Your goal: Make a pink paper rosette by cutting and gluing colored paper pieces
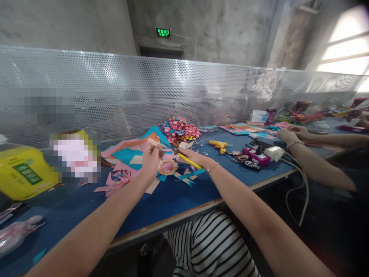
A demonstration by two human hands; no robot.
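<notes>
My left hand (pixel 151 158) is closed in a pinch above the coloured paper sheets; what its fingertips hold is too small to make out. My right hand (pixel 192 156) is closed around a slim yellow stick-like tool (pixel 190 161), whose kind I cannot tell. A dark thin shape spans the gap between the two hands. Just below them sits a round peach paper piece with a pink middle (pixel 167 167). Blue, pink and cream paper strips (pixel 188 176) lie around it. Left of my left hand is a pink cut-paper piece (pixel 121 176).
Behind my hands rises a heap of small coloured paper pieces (pixel 180 129). A yellow glue gun (pixel 219 146) and a purple power strip (pixel 255 156) with cables lie to the right. A yellow package (pixel 29 173) stands left. Another person's hands (pixel 291 134) work at far right.
</notes>
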